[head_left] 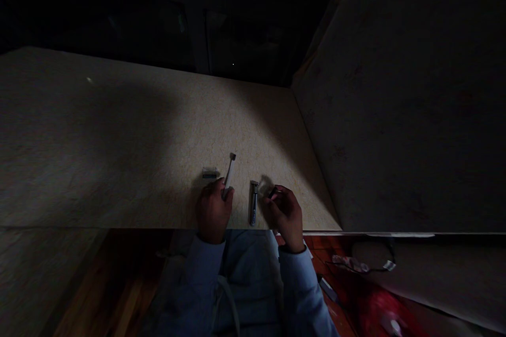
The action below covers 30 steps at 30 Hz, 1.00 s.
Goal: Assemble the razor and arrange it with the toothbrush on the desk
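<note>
My left hand (pixel 214 209) is closed around a slim white toothbrush (pixel 230 172), whose small dark head points away from me above the tabletop. Just beyond that hand lies a small clear case (pixel 209 172) with a dark base. Between my hands a razor handle (pixel 253 205), blue and silver with a short crosspiece at its far end, lies on the table. To its right, my right hand (pixel 288 213) pinches a small dark piece (pixel 272 192) between thumb and fingers; it looks like a razor cartridge, but the dim light hides its details.
The pale speckled tabletop (pixel 158 147) ends at a near edge in front of my lap. A wall (pixel 395 116) borders it on the right, and a dark glazed frame (pixel 197 31) stands behind. A red bag (pixel 385 308) lies low at the right.
</note>
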{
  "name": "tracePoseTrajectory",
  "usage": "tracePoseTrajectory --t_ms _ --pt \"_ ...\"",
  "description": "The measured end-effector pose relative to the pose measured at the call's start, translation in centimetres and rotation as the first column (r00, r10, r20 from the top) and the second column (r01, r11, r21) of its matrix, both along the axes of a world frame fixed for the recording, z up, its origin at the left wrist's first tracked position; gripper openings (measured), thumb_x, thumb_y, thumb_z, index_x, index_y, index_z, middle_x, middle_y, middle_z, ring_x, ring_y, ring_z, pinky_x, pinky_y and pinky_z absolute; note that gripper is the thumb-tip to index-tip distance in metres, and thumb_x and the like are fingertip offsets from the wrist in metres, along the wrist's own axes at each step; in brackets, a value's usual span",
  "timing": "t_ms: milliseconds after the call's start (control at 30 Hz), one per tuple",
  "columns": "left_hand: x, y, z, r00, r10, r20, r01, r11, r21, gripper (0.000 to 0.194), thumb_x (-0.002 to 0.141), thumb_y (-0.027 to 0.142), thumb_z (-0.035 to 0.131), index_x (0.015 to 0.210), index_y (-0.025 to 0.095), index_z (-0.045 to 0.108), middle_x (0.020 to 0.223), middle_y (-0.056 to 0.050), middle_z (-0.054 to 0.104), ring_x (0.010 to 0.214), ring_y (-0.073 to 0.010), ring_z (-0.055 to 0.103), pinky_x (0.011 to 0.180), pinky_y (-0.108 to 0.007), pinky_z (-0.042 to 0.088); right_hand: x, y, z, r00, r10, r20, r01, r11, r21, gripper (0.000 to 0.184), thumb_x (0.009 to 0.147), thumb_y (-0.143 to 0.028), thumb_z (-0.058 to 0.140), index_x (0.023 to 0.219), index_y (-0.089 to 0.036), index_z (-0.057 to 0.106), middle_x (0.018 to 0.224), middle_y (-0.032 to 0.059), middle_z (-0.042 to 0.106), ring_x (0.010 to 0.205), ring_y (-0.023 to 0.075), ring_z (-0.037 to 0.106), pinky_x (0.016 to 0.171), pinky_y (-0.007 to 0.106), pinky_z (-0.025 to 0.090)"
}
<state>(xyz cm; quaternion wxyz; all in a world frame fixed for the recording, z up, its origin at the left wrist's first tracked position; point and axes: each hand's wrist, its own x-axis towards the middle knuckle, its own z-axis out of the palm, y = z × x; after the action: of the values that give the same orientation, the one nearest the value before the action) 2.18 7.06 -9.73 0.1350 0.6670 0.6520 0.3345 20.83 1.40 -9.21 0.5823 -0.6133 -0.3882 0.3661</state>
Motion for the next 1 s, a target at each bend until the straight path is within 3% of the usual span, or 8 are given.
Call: tracePoseTrajectory --t_ms 267,400,467,533,633,733,900,1000 --pt "-0.6 0.1 0.0 0.986 0.108 0.127 -0.106 0.994 -0.022 0.028 0.082 0.028 0.063 0.106 0.02 0.074 0.091 -0.008 0.079 0.08 -0.0262 0.074 0.077 -0.037 0.057 -0.1 -0.1 0.6 0.999 0.006 -0.044 -0.006 1.0 -0.012 0.041 0.072 -0.032 0.083 0.108 -0.023 0.067 0.084 -0.0003 0.07 0.078 0.0189 0.065 0.076 0.032 0.052" --pt "-0.9 0.3 0.4 0.941 0.111 0.321 -0.1 0.994 -0.053 0.027 0.082 0.031 0.063 0.105 0.019 0.074 0.092 -0.009 0.079 0.08 -0.0244 0.074 0.081 -0.038 0.057 -0.2 -0.1 0.7 0.998 0.007 -0.057 -0.008 1.0 -0.01 0.042 0.07 -0.033 0.084 0.107 -0.022 0.068 0.083 -0.0003 0.069 0.078 0.0184 0.064 0.076 0.032 0.052" --pt "-1.0 0.3 1.0 0.86 0.123 0.496 -0.079 0.991 -0.108 0.031 0.081 0.035 0.066 0.106 0.017 0.072 0.093 -0.009 0.078 0.081 -0.0232 0.074 0.079 -0.037 0.057 -0.3 -0.2 1.0 0.996 0.014 -0.084 -0.014 1.0 -0.006 0.043 0.069 -0.033 0.085 0.106 -0.022 0.068 0.084 -0.0001 0.069 0.078 0.0183 0.064 0.078 0.033 0.053" --pt "-1.2 0.2 1.9 0.713 0.152 0.684 -0.022 0.981 -0.195 0.039 0.078 0.04 0.071 0.108 0.015 0.07 0.091 -0.009 0.077 0.078 -0.0223 0.073 0.071 -0.034 0.057 -0.4 -0.3 1.3 0.991 0.029 -0.128 -0.028 1.0 0.009 0.042 0.068 -0.033 0.086 0.104 -0.022 0.068 0.084 0.0004 0.069 0.08 0.0186 0.065 0.079 0.034 0.053" --pt "-1.7 -0.1 3.4 0.456 0.181 0.871 0.154 0.948 -0.278 0.056 0.069 0.046 0.081 0.112 0.014 0.066 0.09 -0.008 0.075 0.072 -0.0197 0.071 0.058 -0.027 0.053 -0.6 -0.7 2.2 0.981 0.056 -0.188 -0.05 0.998 0.037 0.04 0.067 -0.034 0.087 0.102 -0.023 0.069 0.085 0.001 0.07 0.083 0.0191 0.066 0.081 0.034 0.055" --pt "-2.2 -0.6 4.7 0.269 0.177 0.947 0.355 0.896 -0.268 0.059 0.064 0.038 0.087 0.113 0.016 0.065 0.092 -0.006 0.073 0.07 -0.0173 0.07 0.059 -0.027 0.053 -0.7 -1.2 3.3 0.974 0.093 -0.208 -0.083 0.995 0.059 0.04 0.068 -0.035 0.087 0.102 -0.024 0.071 0.09 0.0016 0.071 0.086 0.0188 0.066 0.081 0.033 0.056" --pt "-2.1 -1.6 6.2 0.179 0.164 0.97 0.487 0.842 -0.232 0.056 0.063 0.019 0.078 0.116 0.02 0.063 0.087 -0.001 0.068 0.068 -0.0157 0.069 0.065 -0.031 0.057 -1.0 -2.2 5.3 0.957 0.189 -0.219 -0.176 0.981 0.079 0.037 0.071 -0.035 0.086 0.104 -0.025 0.073 0.098 0.0029 0.075 0.082 0.0186 0.068 0.079 0.033 0.056" --pt "-1.8 -1.9 7.0 0.169 0.171 0.971 0.478 0.847 -0.232 0.054 0.06 0.015 0.069 0.113 0.019 0.062 0.076 0.003 0.062 0.054 -0.0087 0.058 0.05 -0.022 0.047 -1.4 -2.5 6.3 0.938 0.232 -0.258 -0.215 0.972 0.094 0.037 0.073 -0.033 0.085 0.107 -0.025 0.074 0.101 0.0031 0.077 0.082 0.0191 0.071 0.081 0.035 0.057"
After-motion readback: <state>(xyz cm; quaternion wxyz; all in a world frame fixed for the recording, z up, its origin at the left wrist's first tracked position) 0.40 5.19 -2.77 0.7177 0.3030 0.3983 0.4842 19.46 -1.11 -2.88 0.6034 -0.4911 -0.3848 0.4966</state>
